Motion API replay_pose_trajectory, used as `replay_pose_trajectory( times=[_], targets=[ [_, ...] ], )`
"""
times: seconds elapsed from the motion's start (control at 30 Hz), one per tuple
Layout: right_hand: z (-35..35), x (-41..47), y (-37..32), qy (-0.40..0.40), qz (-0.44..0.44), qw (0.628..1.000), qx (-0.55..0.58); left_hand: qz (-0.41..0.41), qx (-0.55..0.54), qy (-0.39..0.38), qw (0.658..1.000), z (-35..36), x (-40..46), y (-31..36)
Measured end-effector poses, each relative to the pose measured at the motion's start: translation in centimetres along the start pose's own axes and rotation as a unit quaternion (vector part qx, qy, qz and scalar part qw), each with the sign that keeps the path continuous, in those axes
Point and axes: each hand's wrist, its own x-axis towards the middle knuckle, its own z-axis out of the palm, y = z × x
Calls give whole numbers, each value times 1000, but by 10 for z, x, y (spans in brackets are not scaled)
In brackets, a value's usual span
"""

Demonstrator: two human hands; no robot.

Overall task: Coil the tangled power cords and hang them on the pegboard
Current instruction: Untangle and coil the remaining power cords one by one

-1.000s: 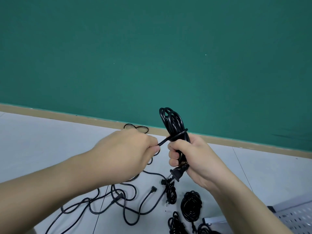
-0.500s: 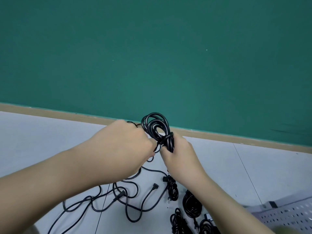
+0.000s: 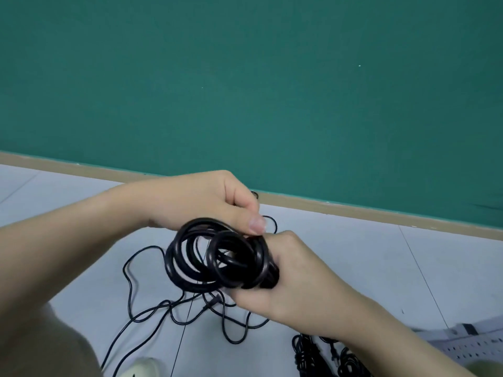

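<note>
At frame centre, right hand (image 3: 285, 278) grips coiled cord (image 3: 217, 257); left hand (image 3: 206, 202) at 11 o'clock pinches its loops — keep wrap tight, tuck end.

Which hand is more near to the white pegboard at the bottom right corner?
Right. The right hand grips the coiled cord on the side toward the pegboard; the left hand is above the coil, farther away.

Green wall (image 3: 272, 77) fills the upper frame, tan baseboard strip (image 3: 353, 210) running along its foot. Pale grey tiled floor (image 3: 353, 268) below with thin seam lines; whitish rounded object (image 3: 141, 368) at bottom edge, unclear what.
</note>
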Motion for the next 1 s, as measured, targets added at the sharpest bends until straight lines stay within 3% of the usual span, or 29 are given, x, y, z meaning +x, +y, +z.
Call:
replay_pose_trajectory(
  times=[0.13, 0.27, 0.33, 0.53, 0.73, 0.9, 1.0],
  targets=[
    [-5, -2, -13, 33, 36, 980, 195, 28, -16, 37, 999, 4, 3, 3],
    [-9, 6, -17, 65, 84, 906, 410, 9, -69, 71, 995, 12, 9, 4],
    [-13, 8, -15, 86, 100, 891, 435, 10, -46, 83, 995, 16, 12, 6],
    [-26, 5, -7, 72, 136, 898, 413, 38, 47, 81, 995, 22, 6, 6],
    [-23, 9, 10, 135, 182, 924, 307, -12, 218, 186, 958, 39, 17, -2],
    [-22, 9, 16, 231, 179, 951, 101, -25, 210, 212, 954, 52, 20, 5],
    [-23, 5, 13, 253, 149, 955, 36, -16, 161, 209, 965, 56, 24, 9]
  ],
)
